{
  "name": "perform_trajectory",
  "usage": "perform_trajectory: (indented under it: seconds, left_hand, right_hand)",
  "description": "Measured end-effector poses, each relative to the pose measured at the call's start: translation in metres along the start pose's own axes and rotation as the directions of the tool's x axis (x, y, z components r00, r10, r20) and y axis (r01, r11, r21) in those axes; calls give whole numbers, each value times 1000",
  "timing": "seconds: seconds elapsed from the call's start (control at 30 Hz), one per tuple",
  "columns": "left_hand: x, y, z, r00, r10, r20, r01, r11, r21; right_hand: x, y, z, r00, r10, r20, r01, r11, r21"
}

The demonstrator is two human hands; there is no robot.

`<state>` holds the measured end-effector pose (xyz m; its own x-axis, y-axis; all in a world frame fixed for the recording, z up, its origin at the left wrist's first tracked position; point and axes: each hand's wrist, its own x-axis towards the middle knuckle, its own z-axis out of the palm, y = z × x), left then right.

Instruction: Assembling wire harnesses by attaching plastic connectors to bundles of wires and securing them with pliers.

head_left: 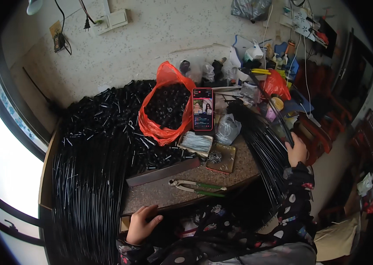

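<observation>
My right hand [297, 151] is closed around a long, thin black rod [280, 115], which slants up and to the left over the cluttered side of the table. Beneath it, a bundle of similar thin black rods [263, 152] hangs over the table's right edge. My left hand [143, 224] rests near the front edge, thumb apart from the fingers, holding nothing. Pincers with green handles [199, 187] lie between my hands. Behind them are a shallow tin [227, 167] with a small round metal part and a box of thin wire pieces [196, 143].
Another large bundle of black rods [89, 194] covers the left side, below a heap of small black parts [102, 117]. A red plastic bag [162, 133] holds more black parts. A phone [202, 121] stands upright beside it. A grey metal bar [164, 171] borders the heap.
</observation>
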<state>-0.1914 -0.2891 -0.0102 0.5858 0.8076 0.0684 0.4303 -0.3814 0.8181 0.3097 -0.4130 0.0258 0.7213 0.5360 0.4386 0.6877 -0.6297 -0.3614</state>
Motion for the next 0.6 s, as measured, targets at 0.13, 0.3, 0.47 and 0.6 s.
perform_trajectory:
  seconds: [0.13,0.3,0.47,0.6]
  left_hand:
    - [-17,-13,2,996,-81,48,85,993,-84]
    - [-25,-30,-30,985,84,151,-108,981,162]
    - [-8,-64,-142,959,-98,-265,202,894,400]
    - [-81,-168,-217,699,-112,-706,676,425,602]
  right_hand:
    - [6,38,89,916,-320,242,351,931,-97]
    - [3,111,144,876,-307,372,345,938,-39]
    - [11,104,140,868,-178,463,269,953,-138]
    - [-27,9,71,822,-427,377,481,875,-58]
